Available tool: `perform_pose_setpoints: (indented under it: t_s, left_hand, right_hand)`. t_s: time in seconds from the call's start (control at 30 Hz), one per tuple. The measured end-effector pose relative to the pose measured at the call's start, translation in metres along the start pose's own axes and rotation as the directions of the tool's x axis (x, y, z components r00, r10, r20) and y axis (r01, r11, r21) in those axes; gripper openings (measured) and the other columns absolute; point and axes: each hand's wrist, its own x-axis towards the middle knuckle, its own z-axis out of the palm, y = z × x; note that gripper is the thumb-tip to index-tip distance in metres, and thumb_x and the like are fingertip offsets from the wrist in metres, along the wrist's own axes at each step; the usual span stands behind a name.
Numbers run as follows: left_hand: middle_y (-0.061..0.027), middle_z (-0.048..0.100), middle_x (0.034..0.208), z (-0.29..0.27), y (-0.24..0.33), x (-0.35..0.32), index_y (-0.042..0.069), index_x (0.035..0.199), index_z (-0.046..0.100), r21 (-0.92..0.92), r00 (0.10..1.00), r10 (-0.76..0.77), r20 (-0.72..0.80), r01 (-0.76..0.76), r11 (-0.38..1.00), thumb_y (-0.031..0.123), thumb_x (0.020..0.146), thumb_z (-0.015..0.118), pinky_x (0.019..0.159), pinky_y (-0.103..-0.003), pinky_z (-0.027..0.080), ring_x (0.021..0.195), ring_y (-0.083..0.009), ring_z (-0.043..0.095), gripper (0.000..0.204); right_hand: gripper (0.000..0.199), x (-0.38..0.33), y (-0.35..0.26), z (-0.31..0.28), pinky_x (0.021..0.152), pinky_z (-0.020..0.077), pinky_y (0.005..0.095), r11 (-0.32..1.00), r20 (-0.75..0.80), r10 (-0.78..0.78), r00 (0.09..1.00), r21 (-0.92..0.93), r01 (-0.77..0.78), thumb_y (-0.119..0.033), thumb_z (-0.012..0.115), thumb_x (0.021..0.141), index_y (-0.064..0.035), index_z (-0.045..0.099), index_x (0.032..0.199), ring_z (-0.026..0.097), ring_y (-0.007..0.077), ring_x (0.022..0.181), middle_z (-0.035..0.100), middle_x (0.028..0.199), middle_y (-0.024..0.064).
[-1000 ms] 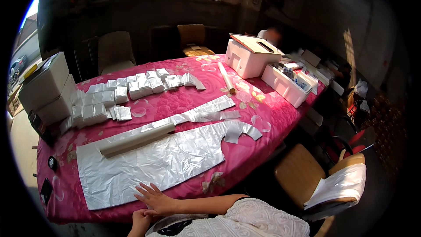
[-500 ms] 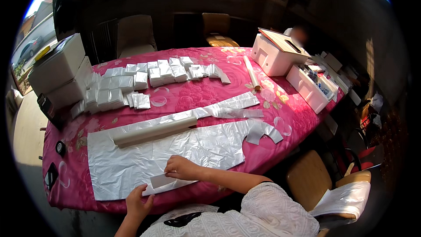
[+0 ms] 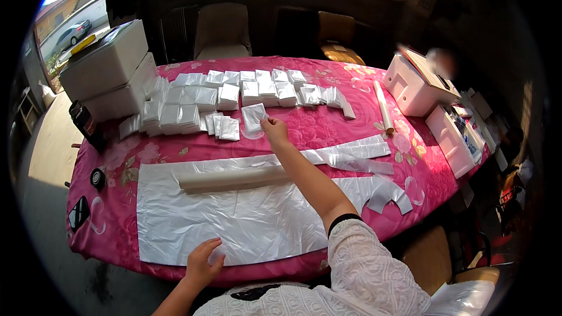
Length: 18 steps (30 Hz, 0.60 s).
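Note:
My right hand point(image 3: 275, 130) reaches far across the table and pinches a folded square of white plastic film point(image 3: 254, 118) by its right edge. That square is beside the stacks of similar folded squares point(image 3: 180, 117) at the back left. My left hand point(image 3: 205, 263) is at the near edge of a large, wrinkled white plastic sheet point(image 3: 228, 222), with its fingers apart and nothing in them. A long pale grey roll point(image 3: 234, 180) lies across the sheet, partly behind my right forearm.
Narrow plastic strips point(image 3: 363, 151) and bent grey-white pieces point(image 3: 391, 194) lie right of the sheet. White foam boxes point(image 3: 102, 79) stand far left, near a black bottle point(image 3: 85, 122). A thin tube point(image 3: 383, 107) and another foam box point(image 3: 410, 85) are at right. A phone point(image 3: 78, 214) lies left.
My right hand has moved from the sheet's near edge out to the stacks, now with a folded square in it. My left hand stays near the edge. The view has shifted.

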Motion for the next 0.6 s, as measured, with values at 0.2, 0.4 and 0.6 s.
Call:
perform_pose_setpoints:
  t_s: [0.2,0.4,0.6]
  left_hand:
    - [-0.0151,0.060,0.108,0.003,-0.003,0.017,0.003,0.104,0.058,0.005,0.999,0.046,0.020,-0.046,0.999,0.009,0.070,0.067,0.081,-0.036,0.049,0.096,-0.0311,0.059,0.036]
    - [-0.0148,0.058,0.112,0.004,-0.002,0.022,0.003,0.105,0.058,0.046,0.997,0.076,0.005,-0.076,0.996,0.008,0.070,0.067,0.082,-0.036,0.048,0.098,-0.0313,0.058,0.037]
    - [-0.0153,0.057,0.114,0.001,0.001,0.010,0.003,0.105,0.058,0.065,0.993,0.114,-0.043,-0.111,0.992,0.008,0.070,0.067,0.083,-0.036,0.048,0.099,-0.0317,0.058,0.036]
  right_hand:
    - [0.029,0.024,0.038,0.037,0.063,0.0449,0.0298,0.877,-0.009,0.105,0.994,-0.471,-0.097,-0.030,0.067,0.076,-0.0010,0.064,0.080,0.059,0.0165,0.067,0.063,0.071,0.0069]
    - [0.041,-0.023,0.001,0.033,0.073,0.0468,0.0399,0.497,0.254,-0.083,0.964,-0.828,0.261,-0.038,0.062,0.078,0.0000,0.064,0.093,0.063,0.0305,0.084,0.065,0.088,0.0166]
    - [0.042,-0.095,-0.038,-0.035,0.086,0.0435,0.0392,0.515,0.700,0.015,0.714,-0.617,0.595,-0.025,0.063,0.078,-0.0036,0.058,0.113,0.054,0.0342,0.102,0.059,0.109,0.0192]
